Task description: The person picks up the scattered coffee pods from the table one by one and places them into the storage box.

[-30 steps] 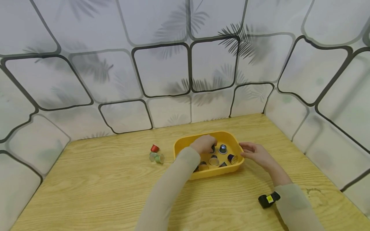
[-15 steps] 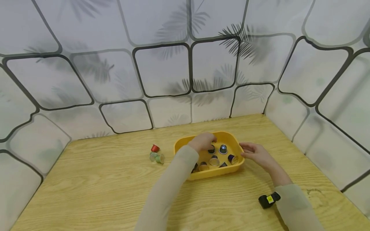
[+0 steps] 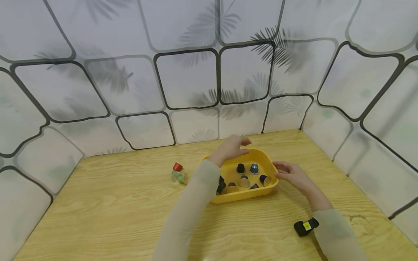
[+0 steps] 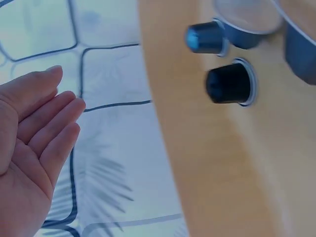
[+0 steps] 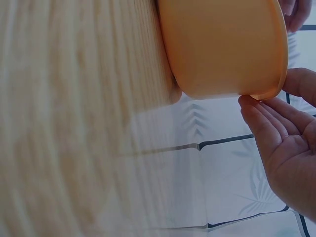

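My left hand (image 3: 230, 148) hovers over the back left rim of the yellow bin (image 3: 258, 154), with thumb and fingers apart and nothing between them. The left wrist view shows its bare palm (image 4: 29, 158). Inside the bin, a black coffee capsule (image 3: 240, 168) stands upright beside a blue-topped capsule (image 3: 254, 168). A dark purple capsule (image 3: 265, 179) lies on its side near the right end. At that end my right hand (image 3: 295, 175) touches the rim with its thumb and nearly straight fingers. My left sleeve hides the bin's left part.
Outside the bin, to its left, a red capsule (image 3: 177, 166) and green capsules (image 3: 183, 178) lie together on the wooden table (image 3: 107, 210). A patterned curtain (image 3: 189, 79) rises behind the table and along its sides. A black strap device (image 3: 306, 227) sits at the right sleeve.
My left hand has risen out of the bin towards its back edge and its fingers have spread, leaving the black capsule standing in plain sight. My right hand stays at the rim.
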Demonstrator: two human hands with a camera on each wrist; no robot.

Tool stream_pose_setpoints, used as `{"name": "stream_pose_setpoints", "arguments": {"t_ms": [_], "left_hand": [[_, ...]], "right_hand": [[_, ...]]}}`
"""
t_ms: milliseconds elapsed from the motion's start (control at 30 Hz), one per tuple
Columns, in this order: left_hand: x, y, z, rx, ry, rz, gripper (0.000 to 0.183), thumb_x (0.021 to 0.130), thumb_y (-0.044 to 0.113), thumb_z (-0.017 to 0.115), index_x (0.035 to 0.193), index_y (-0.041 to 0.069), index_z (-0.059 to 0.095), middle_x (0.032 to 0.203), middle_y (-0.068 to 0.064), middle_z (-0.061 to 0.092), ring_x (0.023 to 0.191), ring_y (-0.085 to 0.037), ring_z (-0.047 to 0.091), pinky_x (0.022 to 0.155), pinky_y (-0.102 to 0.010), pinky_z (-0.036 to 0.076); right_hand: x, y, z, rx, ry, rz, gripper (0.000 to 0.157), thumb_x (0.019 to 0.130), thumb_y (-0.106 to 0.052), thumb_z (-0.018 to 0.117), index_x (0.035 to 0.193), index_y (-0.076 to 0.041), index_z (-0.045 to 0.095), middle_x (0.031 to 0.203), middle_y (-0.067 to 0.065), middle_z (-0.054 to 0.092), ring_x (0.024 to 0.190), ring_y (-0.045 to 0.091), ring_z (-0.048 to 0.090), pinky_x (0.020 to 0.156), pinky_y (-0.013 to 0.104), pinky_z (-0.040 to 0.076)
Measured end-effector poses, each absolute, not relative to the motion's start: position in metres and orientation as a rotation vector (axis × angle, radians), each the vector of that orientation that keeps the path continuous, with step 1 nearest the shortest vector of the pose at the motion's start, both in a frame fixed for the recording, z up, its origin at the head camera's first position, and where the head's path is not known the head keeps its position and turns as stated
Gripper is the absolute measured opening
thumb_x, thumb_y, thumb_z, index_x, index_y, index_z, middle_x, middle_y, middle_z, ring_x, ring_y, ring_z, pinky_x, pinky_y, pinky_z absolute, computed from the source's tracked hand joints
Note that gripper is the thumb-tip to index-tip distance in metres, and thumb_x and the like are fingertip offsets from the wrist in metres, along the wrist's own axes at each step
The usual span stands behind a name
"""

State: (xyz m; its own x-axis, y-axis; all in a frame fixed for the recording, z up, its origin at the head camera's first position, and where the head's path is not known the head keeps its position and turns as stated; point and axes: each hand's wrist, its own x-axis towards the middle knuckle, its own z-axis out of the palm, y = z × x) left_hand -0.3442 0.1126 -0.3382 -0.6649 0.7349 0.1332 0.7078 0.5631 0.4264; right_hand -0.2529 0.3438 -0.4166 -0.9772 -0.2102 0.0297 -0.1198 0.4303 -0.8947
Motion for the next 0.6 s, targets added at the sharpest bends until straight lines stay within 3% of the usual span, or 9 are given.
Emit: {"name": "stream_pose_setpoints", "arguments": {"t_ms": [600], "left_hand": [[-0.327,0.069,-0.338,1.241,2.726,1.147,0.034,0.087,0.017,0.058,0.118,0.003,0.055,0.117,-0.009,0.056,0.106,-0.017,0.052,0.088,-0.021,0.04]], "right_hand": [[-0.253,0.345,-0.417,-0.29,2.593,-1.584,0.055,0.089,-0.013,0.054,0.131,0.012,0.03,0.131,0.03,0.033,0.118,0.042,0.034,0.094,0.046,0.032]]}}
